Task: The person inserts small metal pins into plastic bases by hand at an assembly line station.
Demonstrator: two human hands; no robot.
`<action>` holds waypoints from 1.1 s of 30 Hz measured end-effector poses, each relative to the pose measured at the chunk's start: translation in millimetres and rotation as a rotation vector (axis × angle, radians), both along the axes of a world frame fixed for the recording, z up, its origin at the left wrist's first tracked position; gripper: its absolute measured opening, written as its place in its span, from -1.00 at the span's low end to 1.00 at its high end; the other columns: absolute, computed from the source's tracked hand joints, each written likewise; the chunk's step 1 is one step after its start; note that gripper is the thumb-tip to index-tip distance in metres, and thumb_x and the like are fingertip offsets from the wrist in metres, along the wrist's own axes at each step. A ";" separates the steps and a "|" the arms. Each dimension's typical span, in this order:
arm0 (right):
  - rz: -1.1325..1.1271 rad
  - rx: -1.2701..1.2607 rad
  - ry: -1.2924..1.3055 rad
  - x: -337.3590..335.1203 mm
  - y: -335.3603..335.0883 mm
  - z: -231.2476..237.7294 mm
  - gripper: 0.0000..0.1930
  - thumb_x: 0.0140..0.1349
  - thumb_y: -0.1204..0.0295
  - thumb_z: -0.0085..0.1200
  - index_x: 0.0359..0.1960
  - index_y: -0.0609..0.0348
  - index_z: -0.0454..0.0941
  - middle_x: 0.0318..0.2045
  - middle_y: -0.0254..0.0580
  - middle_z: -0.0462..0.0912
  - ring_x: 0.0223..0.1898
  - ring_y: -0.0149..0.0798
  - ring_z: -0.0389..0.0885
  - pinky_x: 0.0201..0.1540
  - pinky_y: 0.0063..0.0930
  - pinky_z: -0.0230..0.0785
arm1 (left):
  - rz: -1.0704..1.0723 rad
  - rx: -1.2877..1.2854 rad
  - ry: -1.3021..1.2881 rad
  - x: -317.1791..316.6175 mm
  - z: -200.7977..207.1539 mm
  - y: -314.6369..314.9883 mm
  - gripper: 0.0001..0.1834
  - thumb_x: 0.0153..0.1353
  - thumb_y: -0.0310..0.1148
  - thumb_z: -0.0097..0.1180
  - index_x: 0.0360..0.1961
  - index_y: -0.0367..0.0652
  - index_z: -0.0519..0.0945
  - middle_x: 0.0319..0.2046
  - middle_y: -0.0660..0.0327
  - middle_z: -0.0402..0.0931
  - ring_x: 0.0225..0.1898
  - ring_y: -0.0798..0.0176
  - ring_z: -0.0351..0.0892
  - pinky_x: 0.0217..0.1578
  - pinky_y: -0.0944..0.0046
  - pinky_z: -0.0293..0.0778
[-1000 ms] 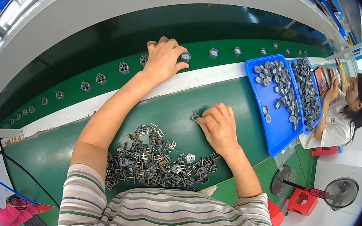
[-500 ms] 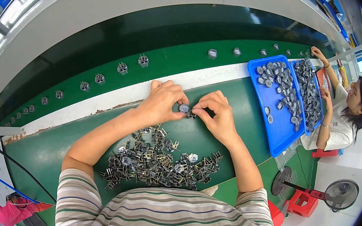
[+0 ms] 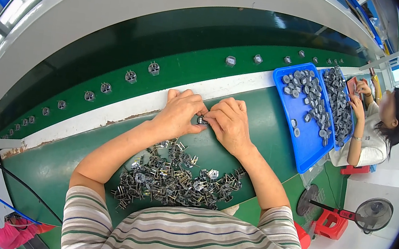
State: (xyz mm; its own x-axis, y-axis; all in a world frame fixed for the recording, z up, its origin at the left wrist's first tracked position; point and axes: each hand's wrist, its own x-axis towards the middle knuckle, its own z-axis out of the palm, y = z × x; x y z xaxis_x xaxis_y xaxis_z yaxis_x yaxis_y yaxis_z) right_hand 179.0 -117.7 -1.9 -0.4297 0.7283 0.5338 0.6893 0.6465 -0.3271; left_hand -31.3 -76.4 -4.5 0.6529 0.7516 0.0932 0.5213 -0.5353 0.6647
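My left hand (image 3: pixel 180 113) is closed in a pinch around a small grey plastic housing (image 3: pixel 202 121), just above the green worktop (image 3: pixel 272 118). From the right, my right hand (image 3: pixel 230 125) presses closed fingertips against the same housing. A small dark pronged part was in those fingers a moment ago; now the fingers mostly hide it, and I cannot tell how far it sits in the housing. Between my forearms lies a heap of dark plug inserts (image 3: pixel 173 178) with brass-coloured metal prongs.
Beyond a white ledge (image 3: pixel 227 84), a green belt (image 3: pixel 192 64) carries a spaced row of small plug pieces. Two blue trays (image 3: pixel 309 153) of grey round housings stand at the right. Past them sits a co-worker (image 3: pixel 370 130). A fan (image 3: pixel 372 215) and red stool (image 3: pixel 330 225) are lower right.
My right hand has moved left, bringing its pronged part against the housing in my left hand. Pieces on the belt have shifted slightly left. The co-worker's hand has drawn back from the belt.
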 end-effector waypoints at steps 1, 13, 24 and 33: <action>0.000 -0.024 0.003 1.3 -1.1 0.9 -0.77 0.01 0.48 0.46 -0.27 0.04 0.70 -0.27 -0.38 0.63 -0.13 -0.21 0.57 -0.06 -0.20 0.25 | -0.002 -0.001 -0.007 0.3 -0.1 -0.4 -0.64 -0.01 -0.20 0.59 -0.19 -0.04 0.75 -0.22 0.32 0.64 0.01 0.21 0.51 0.13 0.05 0.16; -0.773 0.231 -0.148 221.7 76.7 5.4 -0.54 0.42 0.10 0.22 0.22 0.07 0.62 0.31 0.01 0.58 0.38 0.09 0.46 0.44 0.04 0.19 | 0.407 0.304 0.224 -45.0 19.3 76.4 -0.79 0.05 -0.28 0.51 -0.28 -0.05 0.80 -0.22 0.27 0.66 0.06 0.12 0.54 0.11 -0.09 0.26; -0.788 -0.271 -0.199 250.2 80.4 -8.1 -0.58 0.51 -0.11 0.01 0.18 -0.25 0.67 0.35 -0.30 0.54 0.45 -0.02 0.30 0.38 0.19 0.17 | 0.313 0.536 0.144 -31.0 13.1 65.3 -0.44 0.13 -0.30 0.48 0.17 -0.03 0.59 0.16 0.17 0.54 0.26 0.03 0.45 0.24 -0.09 0.21; -0.653 -0.096 0.090 253.0 42.5 12.9 -0.47 0.64 -0.08 -0.20 0.34 -0.08 0.59 0.40 -0.14 0.53 0.46 0.03 0.36 0.49 0.10 0.09 | -0.269 0.341 -0.347 172.4 24.1 62.9 -0.29 0.33 -0.07 0.37 0.33 -0.30 0.45 0.34 -0.14 0.39 0.40 -0.21 0.36 0.42 -0.13 0.28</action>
